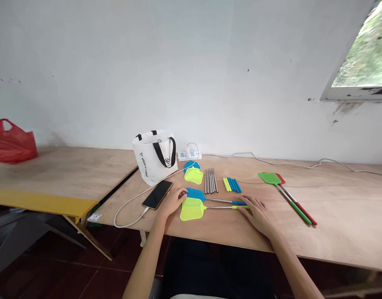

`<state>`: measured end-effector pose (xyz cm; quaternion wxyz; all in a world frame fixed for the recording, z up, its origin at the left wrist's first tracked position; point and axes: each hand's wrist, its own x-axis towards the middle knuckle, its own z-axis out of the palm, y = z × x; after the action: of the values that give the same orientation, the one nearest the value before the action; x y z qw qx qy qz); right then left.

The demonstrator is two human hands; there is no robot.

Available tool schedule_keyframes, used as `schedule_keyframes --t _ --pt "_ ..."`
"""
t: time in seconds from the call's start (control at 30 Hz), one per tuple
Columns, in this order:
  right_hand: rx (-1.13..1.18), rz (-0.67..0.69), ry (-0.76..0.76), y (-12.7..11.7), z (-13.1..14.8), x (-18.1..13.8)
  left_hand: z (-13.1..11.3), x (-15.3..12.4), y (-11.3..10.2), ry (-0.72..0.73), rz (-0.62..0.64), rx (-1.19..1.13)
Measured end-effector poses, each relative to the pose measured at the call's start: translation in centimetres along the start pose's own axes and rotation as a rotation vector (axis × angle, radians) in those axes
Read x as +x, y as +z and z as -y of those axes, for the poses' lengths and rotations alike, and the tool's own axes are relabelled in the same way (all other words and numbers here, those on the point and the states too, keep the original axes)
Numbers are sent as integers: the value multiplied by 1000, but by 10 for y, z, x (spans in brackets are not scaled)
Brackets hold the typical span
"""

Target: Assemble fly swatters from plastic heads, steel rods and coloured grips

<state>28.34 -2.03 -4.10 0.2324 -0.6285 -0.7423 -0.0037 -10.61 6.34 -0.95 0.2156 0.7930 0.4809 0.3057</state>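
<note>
Two fly swatters lie side by side in front of me, a blue one behind a yellow-green one, with metal shafts pointing right. My left hand rests on the table with its fingertips at the left edge of the swatter heads, fingers loosely extended. Over the handle ends lies my right hand, thumb and fingers apart, partly covering the handles. Just behind the swatters are several metal tubes, and right of them several yellow and blue handle sleeves. Loose yellow-green swatter heads overlap blue ones further back.
Green and red fly swatters lie at the right. At the left are a phone on a white charging cable and a white bag. A power strip stands by the wall. A red bag sits on the neighbouring table.
</note>
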Motion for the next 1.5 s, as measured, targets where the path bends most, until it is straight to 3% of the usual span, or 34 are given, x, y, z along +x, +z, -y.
schedule_keyframes --t 0.27,0.47,0.67,0.93,1.2,1.37,1.5 --pt "65 -63 -182 3 -3 2 -8 0 -3 10 -11 -29" --pt "79 -171 -226 -1 1 4 -54 -1 -6 163 -86 63" --pt "79 -302 -283 -14 16 5 -92 -10 8 338 -77 270" --pt "-21 -390 -341 -41 51 2 -100 -10 10 439 -39 274" --pt "-115 -391 -420 -31 92 -4 -119 -15 21 493 40 227" --pt "-112 -404 -423 -33 87 0 -114 -13 12 548 48 268" --pt "-138 -446 -399 -50 55 3 -99 -11 -5 531 8 327"
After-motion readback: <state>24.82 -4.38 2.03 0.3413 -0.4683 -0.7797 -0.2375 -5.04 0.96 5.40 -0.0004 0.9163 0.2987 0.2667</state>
